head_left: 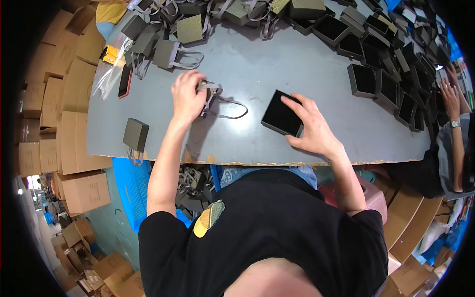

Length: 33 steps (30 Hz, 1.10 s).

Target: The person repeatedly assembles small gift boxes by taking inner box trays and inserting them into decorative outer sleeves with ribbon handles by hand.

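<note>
My left hand [189, 96] is closed over a small dark gift bag [209, 99], most of it hidden under my fingers. Grey ribbon handles [232, 110] spread from the bag toward the right across the tabletop. On the right, my right hand [315, 127] grips a dark square box [279, 115] with a black inside, fingers over its far right side and thumb at its near edge. The box rests on the table, apart from the bag.
The grey table [247, 143] has a worn front edge. Other gift bags [166, 54] are piled at the back left, and open black boxes [363, 79] at the right. A phone [125, 81] lies left. Another person's hand [450, 99] is at far right. A blue crate [129, 188] stands below.
</note>
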Available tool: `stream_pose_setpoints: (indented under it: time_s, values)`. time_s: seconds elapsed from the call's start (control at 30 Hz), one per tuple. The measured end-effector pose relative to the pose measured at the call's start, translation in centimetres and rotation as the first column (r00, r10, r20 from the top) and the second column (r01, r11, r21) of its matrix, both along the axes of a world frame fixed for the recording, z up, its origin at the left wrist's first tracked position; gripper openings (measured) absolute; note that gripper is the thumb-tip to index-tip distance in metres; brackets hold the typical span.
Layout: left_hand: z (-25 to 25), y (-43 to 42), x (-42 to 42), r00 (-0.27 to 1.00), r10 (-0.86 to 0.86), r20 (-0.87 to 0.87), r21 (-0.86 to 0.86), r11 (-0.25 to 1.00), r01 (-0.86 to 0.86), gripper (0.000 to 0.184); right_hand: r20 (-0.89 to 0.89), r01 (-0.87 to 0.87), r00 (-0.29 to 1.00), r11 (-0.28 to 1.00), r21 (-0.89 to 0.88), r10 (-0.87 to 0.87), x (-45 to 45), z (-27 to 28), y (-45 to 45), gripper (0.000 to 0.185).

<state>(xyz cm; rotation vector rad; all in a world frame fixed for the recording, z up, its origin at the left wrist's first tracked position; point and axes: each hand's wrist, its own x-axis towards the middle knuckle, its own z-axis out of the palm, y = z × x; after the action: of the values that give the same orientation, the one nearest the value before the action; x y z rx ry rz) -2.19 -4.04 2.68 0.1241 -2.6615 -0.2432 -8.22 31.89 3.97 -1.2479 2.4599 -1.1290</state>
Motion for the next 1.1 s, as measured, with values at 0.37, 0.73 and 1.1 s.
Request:
stream_pose_setpoints:
  time_s: [0.37,0.73,1.1]
  values:
    - [-1.2,-1.7,0.9,0.973,0.162,0.162,0.101,0.979,-0.179,0.025,-0.066,0.021,0.998,0.998,-0.062,-0.026,2.5,-1.3,-11.2,0.092]
    - [-1.5,-0.6,1.1,0.961,0.266,0.075,0.214,0.937,-0.276,0.021,-0.131,0.072,0.988,0.993,-0.089,-0.083,3.7,-2.7,-11.8,0.089]
    - [-2.1,-0.3,1.2,0.946,0.315,0.074,0.264,0.909,-0.323,0.024,-0.050,-0.137,0.989,0.990,-0.010,0.137,1.4,-1.6,-11.5,0.087]
